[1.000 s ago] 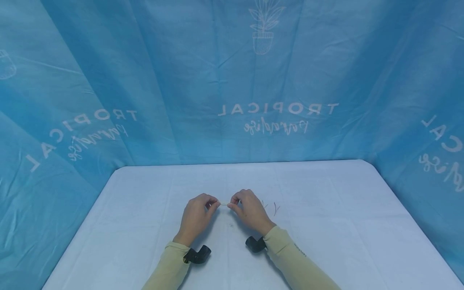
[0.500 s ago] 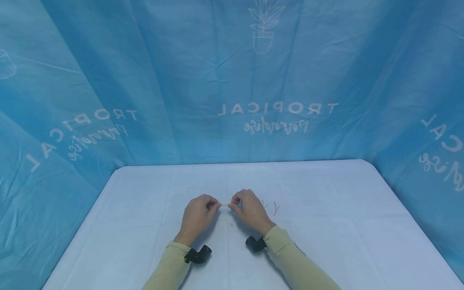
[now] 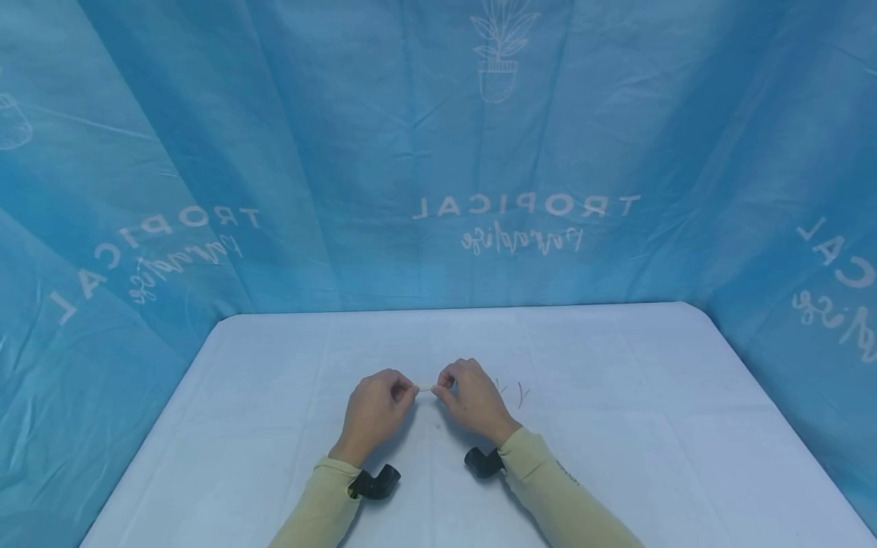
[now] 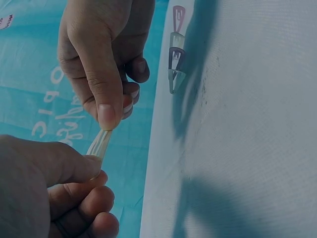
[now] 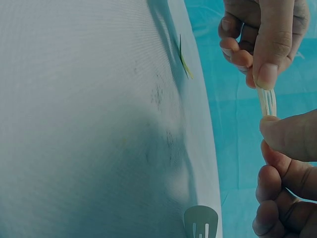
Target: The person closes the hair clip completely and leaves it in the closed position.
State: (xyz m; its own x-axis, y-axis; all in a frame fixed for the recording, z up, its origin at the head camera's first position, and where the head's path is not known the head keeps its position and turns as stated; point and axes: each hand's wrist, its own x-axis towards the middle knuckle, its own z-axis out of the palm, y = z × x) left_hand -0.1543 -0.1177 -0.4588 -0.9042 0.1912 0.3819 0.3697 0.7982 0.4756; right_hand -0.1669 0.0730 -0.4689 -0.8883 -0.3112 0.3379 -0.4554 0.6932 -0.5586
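Note:
A pale cream snap hair clip (image 4: 99, 144) is stretched between both hands, raised above the table. My left hand (image 3: 377, 411) pinches one end between thumb and fingers. The other end is pinched by my right hand (image 3: 473, 399). In the right wrist view, slots run lengthwise along the clip (image 5: 267, 103) between the two thumbs; its ends are covered by the fingertips. To the right of the right hand, thin dark V-like shapes (image 3: 523, 394) lie on the table. The left wrist view shows several snap hair clips there, including a pink one (image 4: 179, 19) and a purple one (image 4: 176, 58).
A white cloth covers the table (image 3: 603, 457). Blue curtains (image 3: 356, 152) with mirrored lettering surround its back and sides. A thin yellow-green clip-like piece (image 5: 185, 62) and a grey-green slotted clip (image 5: 200, 222) lie on the cloth. Both wrists carry black camera mounts (image 3: 375, 482).
Both hands stay almost still, keeping their pinch on the hair clip. The left hand has shifted very slightly right and toward the near edge.

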